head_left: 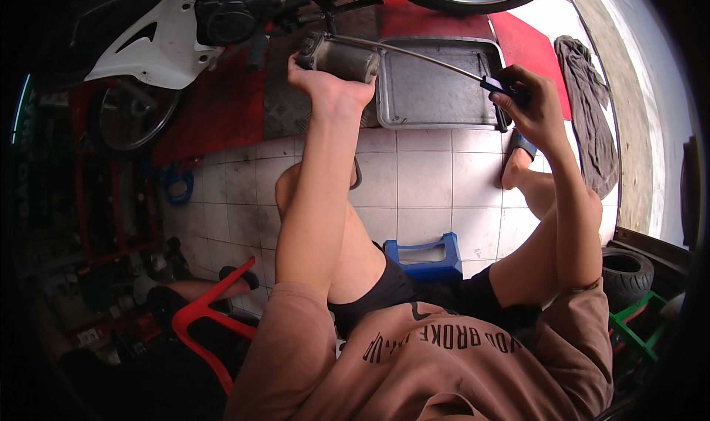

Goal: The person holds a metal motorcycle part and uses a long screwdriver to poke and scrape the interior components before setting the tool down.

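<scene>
My left hand is wrapped from below around a grimy cylindrical metal part beneath the motorcycle. My right hand grips the dark handle of a long screwdriver, whose steel shaft crosses over the tray to the upper left of that part; whether its tip touches the part is too small to tell. A shallow metal tray lies below the screwdriver on red and grey mats.
Red mat and white floor tiles surround me. A grey cloth lies at right, near a tyre. Below me is a blue stool. Another person's leg and a red frame are at lower left.
</scene>
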{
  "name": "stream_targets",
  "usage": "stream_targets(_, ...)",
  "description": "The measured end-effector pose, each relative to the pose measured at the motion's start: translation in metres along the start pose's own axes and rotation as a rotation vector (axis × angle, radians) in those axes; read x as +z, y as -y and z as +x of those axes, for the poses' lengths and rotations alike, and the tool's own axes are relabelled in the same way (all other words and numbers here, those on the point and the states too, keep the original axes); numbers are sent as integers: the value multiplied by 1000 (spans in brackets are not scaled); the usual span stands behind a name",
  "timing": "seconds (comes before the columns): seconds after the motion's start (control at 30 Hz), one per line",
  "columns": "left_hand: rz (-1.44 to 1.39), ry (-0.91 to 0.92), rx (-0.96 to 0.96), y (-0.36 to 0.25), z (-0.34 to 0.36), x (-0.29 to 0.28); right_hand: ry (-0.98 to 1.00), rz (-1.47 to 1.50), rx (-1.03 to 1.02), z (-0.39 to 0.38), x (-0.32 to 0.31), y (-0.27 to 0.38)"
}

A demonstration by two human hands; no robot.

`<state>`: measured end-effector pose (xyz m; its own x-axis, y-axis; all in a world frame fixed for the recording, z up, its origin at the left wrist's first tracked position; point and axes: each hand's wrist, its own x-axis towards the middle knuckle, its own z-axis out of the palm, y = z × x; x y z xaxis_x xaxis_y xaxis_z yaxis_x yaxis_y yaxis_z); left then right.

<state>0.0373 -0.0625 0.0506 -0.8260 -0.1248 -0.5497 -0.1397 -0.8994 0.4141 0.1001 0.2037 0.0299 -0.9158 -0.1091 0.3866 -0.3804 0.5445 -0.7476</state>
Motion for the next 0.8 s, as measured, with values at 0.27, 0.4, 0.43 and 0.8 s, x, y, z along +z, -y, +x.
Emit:
stream_targets(0.27, -83, -50, -13, 2, 12, -9, 122, 71, 192, -10, -4, 1)
stream_targets(0.4, -101, -35, 28, 5, 22, -14, 111, -52, -42, -10, -4, -10)
stream_targets(0.43, -114, -32, 17, 3, 21, -15, 123, -141, -161, -8, -7, -16)
stream_targets(0.8, -78, -42, -24, -12, -4, -10, 89, 41, 26, 2, 2, 11)
